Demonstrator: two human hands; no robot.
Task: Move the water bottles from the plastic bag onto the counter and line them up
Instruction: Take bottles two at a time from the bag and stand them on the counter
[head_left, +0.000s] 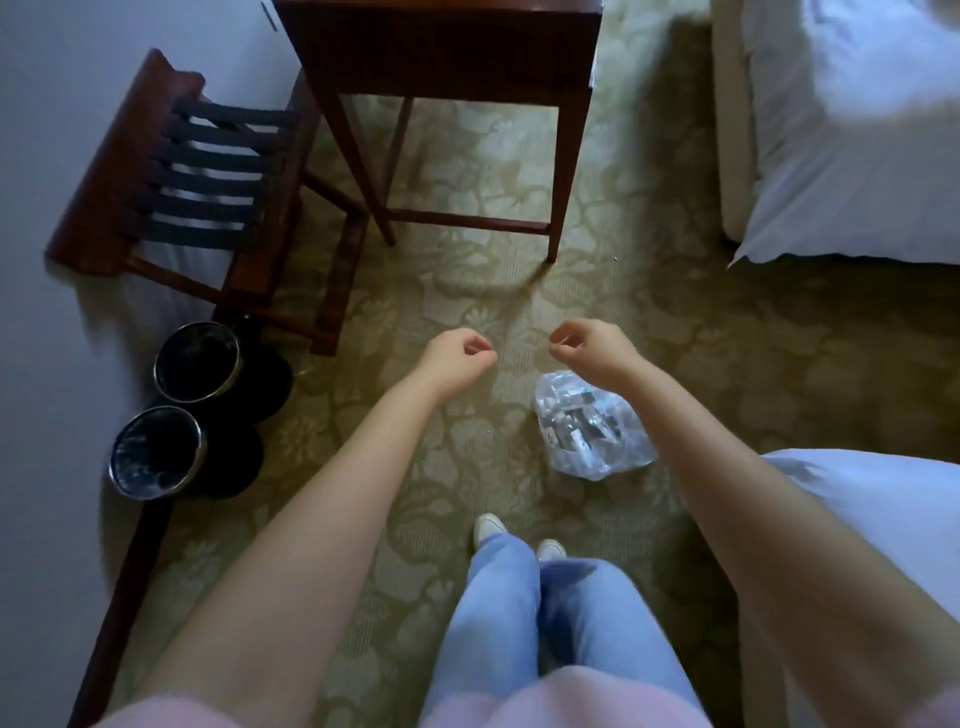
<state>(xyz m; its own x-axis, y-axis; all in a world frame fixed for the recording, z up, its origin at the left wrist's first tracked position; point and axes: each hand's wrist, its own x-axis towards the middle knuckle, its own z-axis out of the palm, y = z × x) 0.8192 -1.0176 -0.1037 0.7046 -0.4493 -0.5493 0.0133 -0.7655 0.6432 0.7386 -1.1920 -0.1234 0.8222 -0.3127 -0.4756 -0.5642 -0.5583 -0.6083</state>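
Note:
A clear plastic bag (589, 428) lies on the patterned carpet just ahead of my feet, to the right. Bottles with dark labels show through it, packed together. My right hand (589, 343) hovers above the bag's far edge, fingers curled loosely, holding nothing. My left hand (460, 353) hangs over bare carpet to the left of the bag, also loosely curled and empty. A dark wooden table (447, 47) stands ahead; its top is cut off by the frame.
A wooden luggage rack (197, 182) with black straps stands at the left wall. Two black bins (195, 361) (156, 449) sit below it. White beds (857, 130) (893, 499) flank the right side. Carpet lies between the table legs and my feet.

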